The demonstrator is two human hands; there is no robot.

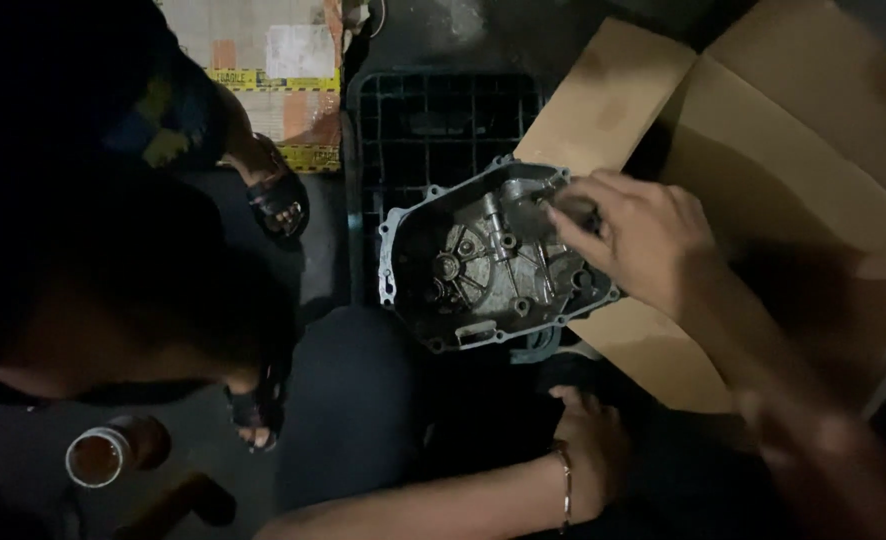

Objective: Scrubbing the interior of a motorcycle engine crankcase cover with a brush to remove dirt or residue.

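Note:
A grey metal engine cover [483,265] with its ribbed inner side up sits in the middle, over a black plastic crate [433,120]. My right hand [643,240] comes in from the lower right and grips the cover at its upper right rim, fingertips pinched inside it. Below the cover, my left hand [588,440], with a thin bracelet on the wrist, lies in deep shadow against something dark. What its fingers hold is hidden.
Flattened brown cardboard [783,150] lies under and to the right of the cover. Another person crouches at the left, sandalled feet [278,200] on the floor. A small round cup [98,455] stands at the lower left. A taped carton [273,70] sits at the top.

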